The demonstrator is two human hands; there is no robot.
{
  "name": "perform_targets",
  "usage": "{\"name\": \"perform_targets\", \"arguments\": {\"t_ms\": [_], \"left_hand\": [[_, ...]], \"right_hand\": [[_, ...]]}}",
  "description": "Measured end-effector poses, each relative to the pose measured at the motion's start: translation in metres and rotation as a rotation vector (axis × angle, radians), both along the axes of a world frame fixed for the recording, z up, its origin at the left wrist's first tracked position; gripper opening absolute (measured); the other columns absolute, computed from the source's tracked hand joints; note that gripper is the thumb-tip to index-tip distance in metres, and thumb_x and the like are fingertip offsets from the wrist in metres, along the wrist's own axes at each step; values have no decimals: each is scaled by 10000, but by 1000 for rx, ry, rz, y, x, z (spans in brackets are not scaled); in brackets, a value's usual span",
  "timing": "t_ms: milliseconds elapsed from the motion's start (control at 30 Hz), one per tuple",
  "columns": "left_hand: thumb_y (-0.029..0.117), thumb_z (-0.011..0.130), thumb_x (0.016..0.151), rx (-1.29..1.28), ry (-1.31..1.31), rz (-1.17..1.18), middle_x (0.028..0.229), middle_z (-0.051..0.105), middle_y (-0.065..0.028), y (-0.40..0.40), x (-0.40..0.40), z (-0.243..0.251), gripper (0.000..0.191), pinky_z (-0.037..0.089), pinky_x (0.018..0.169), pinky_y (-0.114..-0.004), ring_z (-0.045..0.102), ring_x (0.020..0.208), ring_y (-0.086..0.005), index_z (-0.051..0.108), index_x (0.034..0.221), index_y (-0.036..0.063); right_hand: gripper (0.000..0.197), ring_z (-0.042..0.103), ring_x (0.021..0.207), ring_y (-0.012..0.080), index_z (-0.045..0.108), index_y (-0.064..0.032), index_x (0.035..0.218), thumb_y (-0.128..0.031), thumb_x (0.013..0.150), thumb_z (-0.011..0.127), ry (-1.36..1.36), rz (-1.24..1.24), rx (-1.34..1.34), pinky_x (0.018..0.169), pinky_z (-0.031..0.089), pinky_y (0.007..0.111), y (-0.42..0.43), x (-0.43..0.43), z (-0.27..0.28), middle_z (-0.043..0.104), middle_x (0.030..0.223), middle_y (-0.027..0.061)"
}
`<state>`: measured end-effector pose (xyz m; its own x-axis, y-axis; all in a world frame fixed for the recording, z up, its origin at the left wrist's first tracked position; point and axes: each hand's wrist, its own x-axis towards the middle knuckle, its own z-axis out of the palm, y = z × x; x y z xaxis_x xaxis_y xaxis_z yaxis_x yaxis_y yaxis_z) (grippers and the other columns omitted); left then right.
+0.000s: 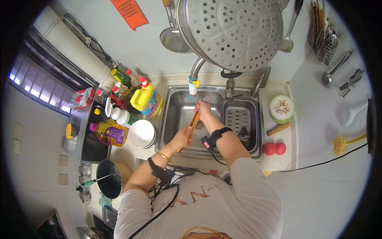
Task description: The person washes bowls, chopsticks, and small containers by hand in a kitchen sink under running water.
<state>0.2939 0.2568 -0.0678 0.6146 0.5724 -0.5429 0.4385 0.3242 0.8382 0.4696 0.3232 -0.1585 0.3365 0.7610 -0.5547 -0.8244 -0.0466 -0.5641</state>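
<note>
Over the large basin of a steel sink [176,101], my two hands hold a bundle of wooden chopsticks [194,119] aslant. My left hand [182,138] is closed around the lower end, and my right hand [204,110] grips the upper end just below the faucet's plastic spout [193,87]. Something small and coloured, perhaps a spoon or brush head, shows past my right fingers; I cannot tell which. The drain [198,126] lies beneath the chopsticks. Whether water is running is hard to tell.
Stacked white bowls [142,133] and a yellow detergent jug [147,100] stand left of the sink. Right of it lie a cut winter melon [281,109], a wooden stick [278,128] and two red tomatoes [269,148]. A perforated steamer tray [235,30] hangs above the faucet.
</note>
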Motion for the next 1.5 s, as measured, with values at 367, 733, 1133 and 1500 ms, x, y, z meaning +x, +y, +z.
{"name": "perform_targets", "arguments": {"t_ms": [367,733,1133,1500], "left_hand": [[385,411,941,-231,-100,67,606,368,23,23,-26,19,303,247,369,-187,306,439,-51,429,882,89],[309,383,959,-328,-94,67,658,450,8,22,4,-5,221,282,383,-205,352,432,-77,453,898,109],[353,348,966,-298,-45,12,561,336,41,-7,-1,17,300,215,361,-204,247,410,-52,426,847,89],[384,429,932,-539,-284,189,596,355,52,15,-26,16,296,241,395,-173,285,454,-33,469,913,91]], "right_hand": [[450,539,981,297,481,-51,1038,-472,914,383,290,13,174,812,468,459,-17,56,-20,548,918,117],[327,583,790,237,487,-78,997,-386,889,506,263,306,121,678,500,367,-63,-49,18,580,896,89],[242,466,475,213,455,-82,783,-247,943,380,70,47,77,548,492,398,-2,28,-1,453,589,49],[591,505,1085,319,423,-17,1132,-550,888,351,323,179,210,909,395,510,-48,33,8,560,1086,151]]}}
